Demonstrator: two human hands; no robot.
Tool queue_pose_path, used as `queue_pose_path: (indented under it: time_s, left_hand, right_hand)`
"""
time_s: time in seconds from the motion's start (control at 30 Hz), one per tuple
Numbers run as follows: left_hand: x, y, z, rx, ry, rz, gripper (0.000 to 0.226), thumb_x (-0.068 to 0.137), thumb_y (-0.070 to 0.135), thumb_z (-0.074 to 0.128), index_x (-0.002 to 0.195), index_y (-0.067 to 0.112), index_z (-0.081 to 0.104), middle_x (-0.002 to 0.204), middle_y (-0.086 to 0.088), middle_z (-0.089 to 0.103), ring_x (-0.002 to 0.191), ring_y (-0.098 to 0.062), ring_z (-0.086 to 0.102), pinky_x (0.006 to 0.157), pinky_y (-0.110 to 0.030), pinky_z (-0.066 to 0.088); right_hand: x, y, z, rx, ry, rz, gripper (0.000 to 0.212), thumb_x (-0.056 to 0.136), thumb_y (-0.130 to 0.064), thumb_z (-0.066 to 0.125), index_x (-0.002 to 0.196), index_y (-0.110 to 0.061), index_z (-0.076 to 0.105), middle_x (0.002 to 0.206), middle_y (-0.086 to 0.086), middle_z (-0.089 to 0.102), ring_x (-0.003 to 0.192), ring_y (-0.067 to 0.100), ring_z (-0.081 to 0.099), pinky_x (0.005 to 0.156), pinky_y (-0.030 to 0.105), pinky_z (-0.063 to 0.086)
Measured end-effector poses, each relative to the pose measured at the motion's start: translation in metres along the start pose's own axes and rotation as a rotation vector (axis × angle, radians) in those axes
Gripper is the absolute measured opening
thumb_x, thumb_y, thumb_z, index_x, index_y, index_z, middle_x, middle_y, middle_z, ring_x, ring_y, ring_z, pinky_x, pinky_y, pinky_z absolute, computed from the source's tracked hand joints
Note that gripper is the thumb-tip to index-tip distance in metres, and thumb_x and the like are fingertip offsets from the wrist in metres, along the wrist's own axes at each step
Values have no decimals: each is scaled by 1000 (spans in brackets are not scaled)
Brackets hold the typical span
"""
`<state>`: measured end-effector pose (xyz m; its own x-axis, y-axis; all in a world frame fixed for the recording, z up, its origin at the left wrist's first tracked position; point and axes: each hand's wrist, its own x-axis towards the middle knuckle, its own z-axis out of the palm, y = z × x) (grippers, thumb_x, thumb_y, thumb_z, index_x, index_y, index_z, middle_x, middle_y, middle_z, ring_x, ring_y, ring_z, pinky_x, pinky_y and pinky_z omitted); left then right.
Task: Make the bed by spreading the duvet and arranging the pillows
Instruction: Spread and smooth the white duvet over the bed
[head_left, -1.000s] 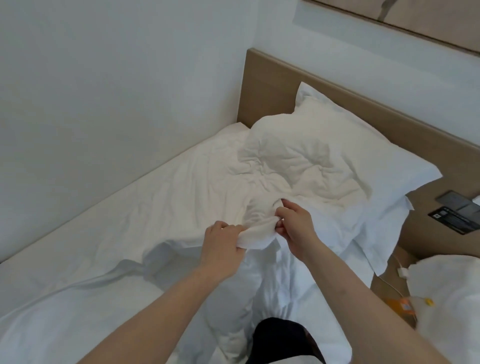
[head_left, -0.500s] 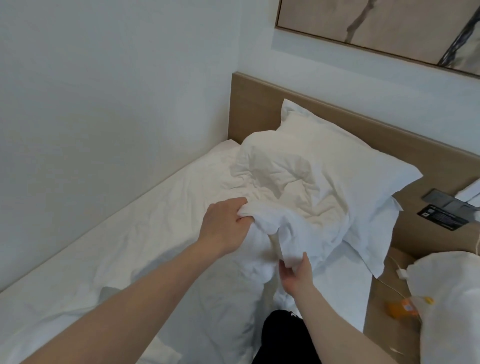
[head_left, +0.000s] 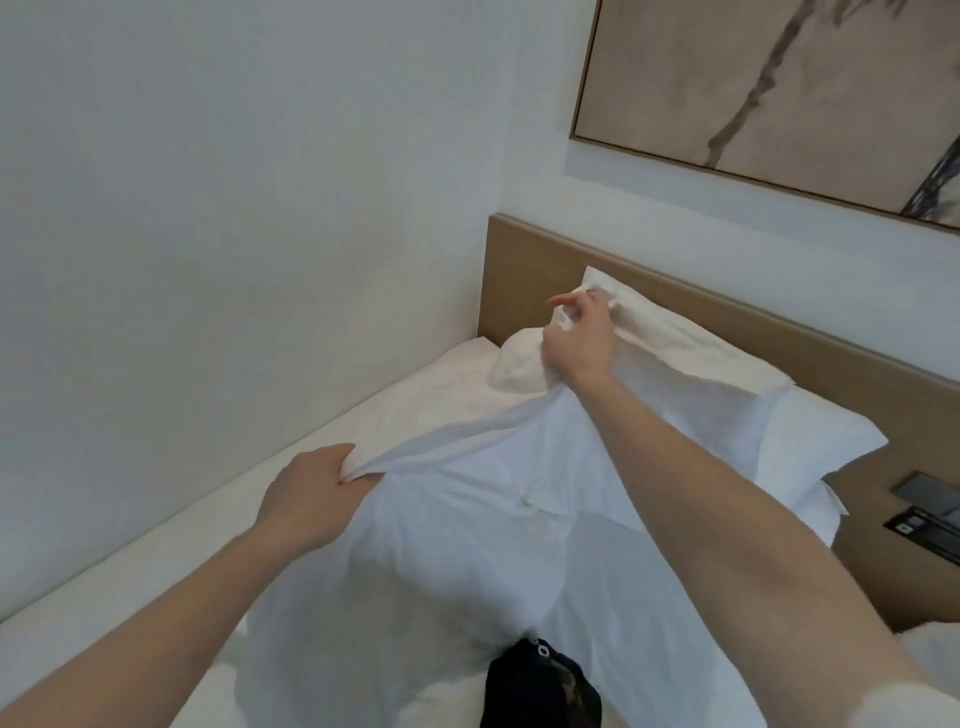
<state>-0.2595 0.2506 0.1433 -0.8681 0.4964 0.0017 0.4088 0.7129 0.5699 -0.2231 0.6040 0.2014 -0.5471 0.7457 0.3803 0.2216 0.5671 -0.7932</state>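
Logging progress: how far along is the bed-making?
Done: pillows sit stacked at the headboard. In hand: left hand and right hand each grip the duvet edge, lifted. Left: the duvet is bunched, not spread flat.

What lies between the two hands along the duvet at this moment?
In the head view, a taut raised edge of the white duvet spans from the left hand to the right hand; nothing else lies between them.

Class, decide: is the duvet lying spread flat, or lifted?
Lifted: the left hand and right hand hold the duvet edge stretched above the mattress.
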Motion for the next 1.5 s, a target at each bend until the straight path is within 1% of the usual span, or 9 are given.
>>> queue_pose_path:
  time_s: [0.23, 0.53, 0.7, 0.87, 0.97, 1.03, 1.1, 1.3, 1.5]
  left_hand:
    - [57, -13, 12, 78, 70, -113, 38, 87, 63, 58, 74, 27, 62, 69, 11, 66, 71, -17, 64, 65, -35, 53]
    - [191, -20, 70, 111, 41, -316, 46, 77, 71, 64, 73, 26, 58, 69, 10, 64, 68, -9, 61, 61, -32, 47]
    - [235, -45, 105, 197, -131, -444, 39, 92, 58, 58, 74, 24, 53, 74, 9, 61, 75, -14, 61, 61, -31, 40]
    - [318, -29, 76, 302, 126, -460, 35, 96, 51, 57, 72, 25, 55, 79, 2, 64, 84, -28, 66, 66, -33, 47]
    - [365, -28, 53, 286, 263, -539, 16, 94, 38, 62, 98, 23, 66, 108, -12, 69, 104, -36, 65, 83, -41, 53]
    - [381, -28, 53, 342, 161, -604, 50, 91, 35, 67, 136, 17, 55, 139, -15, 54, 127, -38, 52, 102, -46, 46]
    - [380, -22, 72, 351, 66, -576, 65, 87, 36, 71, 145, 18, 48, 147, -12, 46, 135, -36, 45, 108, -46, 42]
    - [311, -1, 187, 147, -237, -432, 41, 84, 46, 69, 123, 33, 62, 138, 4, 51, 129, -20, 49, 108, -36, 41]
    - [254, -2, 237, 32, -433, -452, 29, 86, 46, 64, 111, 45, 49, 131, 12, 50, 121, -11, 50, 102, -26, 40]
  right_hand:
    - [97, 30, 64, -163, -346, -207, 31, 74, -7, 55, 81, -29, 76, 92, -13, 59, 82, 8, 56, 79, 30, 49]
    - [215, 129, 163, -115, -555, -141, 32, 70, -2, 57, 81, -26, 77, 91, -11, 59, 78, 3, 55, 73, 24, 42]
    - [280, 174, 208, -233, -709, -100, 31, 72, -6, 61, 87, -29, 76, 99, -6, 60, 93, 17, 59, 79, 29, 42]
    - [346, 176, 251, -129, -708, -64, 30, 78, -11, 64, 98, -29, 76, 111, -1, 65, 107, 19, 62, 84, 24, 42]
    - [381, 171, 263, -114, -811, -5, 65, 81, -47, 75, 139, -25, 56, 148, 1, 49, 132, 20, 53, 112, 43, 42]
    - [382, 174, 259, -208, -850, -27, 85, 78, -68, 68, 149, -29, 41, 160, -3, 32, 144, 23, 41, 122, 56, 23]
    - [360, 189, 243, -356, -901, -136, 82, 83, -61, 69, 151, -28, 37, 166, -1, 20, 150, 24, 30, 124, 60, 5]
    - [242, 292, 157, -600, -785, -151, 76, 82, -53, 69, 148, -31, 37, 165, 1, 20, 153, 23, 18, 123, 59, 6]
    - [206, 351, 111, -516, -465, 378, 114, 66, -70, 79, 153, -13, 30, 153, 18, 36, 141, 38, 35, 115, 54, 30]
